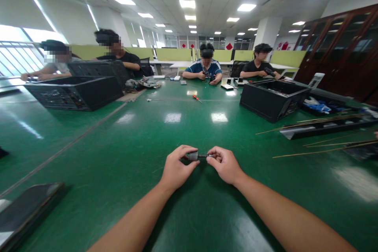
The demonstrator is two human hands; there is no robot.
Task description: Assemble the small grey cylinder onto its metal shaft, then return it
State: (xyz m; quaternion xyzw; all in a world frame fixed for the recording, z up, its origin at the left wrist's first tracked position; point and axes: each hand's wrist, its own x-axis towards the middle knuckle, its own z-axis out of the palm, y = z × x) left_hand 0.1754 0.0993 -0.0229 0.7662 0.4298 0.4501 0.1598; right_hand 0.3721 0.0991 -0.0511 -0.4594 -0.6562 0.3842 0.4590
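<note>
Over the green table (pixel 141 134), a small grey cylinder (pixel 193 156) with a thin dark shaft (pixel 202 156) lies level between my hands. My left hand (pixel 176 167) grips the cylinder between thumb and fingers. On the other side, my right hand (pixel 226 164) pinches the shaft's far end, where a bit of shiny metal shows at the fingertips. I cannot tell whether shaft and cylinder are one piece.
An orange screwdriver (pixel 196 97) lies further back. Black computer cases stand at the left (pixel 79 92) and right (pixel 273 98). Thin brass-coloured rods (pixel 319 151) stick out at the right. A dark flat object (pixel 29 208) is at the near left. Several people sit around the table.
</note>
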